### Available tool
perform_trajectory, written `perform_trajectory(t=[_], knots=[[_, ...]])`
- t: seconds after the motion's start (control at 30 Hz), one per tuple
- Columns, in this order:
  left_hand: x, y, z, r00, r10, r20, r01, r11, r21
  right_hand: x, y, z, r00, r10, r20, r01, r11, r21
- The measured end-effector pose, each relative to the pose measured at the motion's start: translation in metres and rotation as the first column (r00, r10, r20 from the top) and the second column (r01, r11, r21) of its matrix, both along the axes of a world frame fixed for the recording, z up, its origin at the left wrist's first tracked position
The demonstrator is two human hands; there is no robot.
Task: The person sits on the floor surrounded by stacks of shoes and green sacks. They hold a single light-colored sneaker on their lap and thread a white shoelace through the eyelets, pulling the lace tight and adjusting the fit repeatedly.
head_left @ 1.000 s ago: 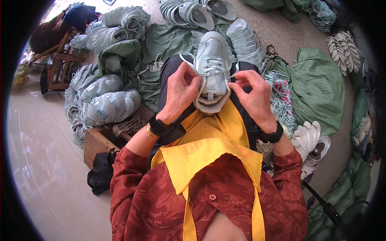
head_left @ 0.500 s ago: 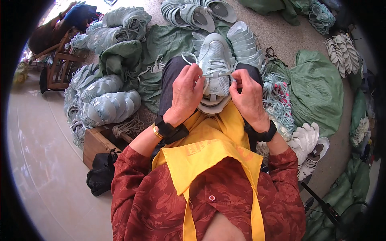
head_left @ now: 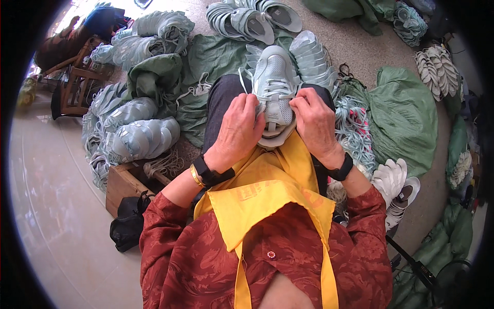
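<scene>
At centre frame, a pale grey-green sneaker [head_left: 275,92] rests toe-away on the person's lap, left hand [head_left: 239,131] and right hand [head_left: 315,121] pinched on its white lace [head_left: 267,105] at either side. Laces are best drawn evenly, keeping the tongue flat and the shoe steady.

Shoe workshop floor, stacked pale shoe uppers [head_left: 139,139], green sacks [head_left: 406,123], lace bundles [head_left: 355,129]

A pale grey-green mesh sneaker [head_left: 276,85] (white laces threaded) rests on the lap, toe pointing away.
</scene>
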State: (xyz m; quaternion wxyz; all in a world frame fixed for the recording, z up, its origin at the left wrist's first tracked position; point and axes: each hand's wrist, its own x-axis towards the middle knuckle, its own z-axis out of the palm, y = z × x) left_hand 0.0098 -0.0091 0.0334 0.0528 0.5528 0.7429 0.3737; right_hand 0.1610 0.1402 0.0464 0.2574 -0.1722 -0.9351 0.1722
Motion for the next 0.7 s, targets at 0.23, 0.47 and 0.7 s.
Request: perform_trajectory(t=[0.23, 0.47, 0.7], knots=[[0.005, 0.0, -0.003, 0.999, -0.008, -0.033, 0.007, 0.999, -0.034, -0.006, -0.024, 0.006, 0.981, 0.119, -0.153, -0.171, 0.902, -0.397], [0.004, 0.0, -0.007, 1.0, -0.013, -0.011, 0.013, 1.0, -0.013, -0.03, -0.018, -0.016, 0.99, 0.138, -0.022, -0.138, 0.942, -0.306], [0.004, 0.001, -0.011, 0.999, 0.003, 0.052, -0.005, 0.999, 0.049, -0.038, -0.019, -0.02, 0.991, 0.126, -0.049, -0.134, 0.951, -0.278]])
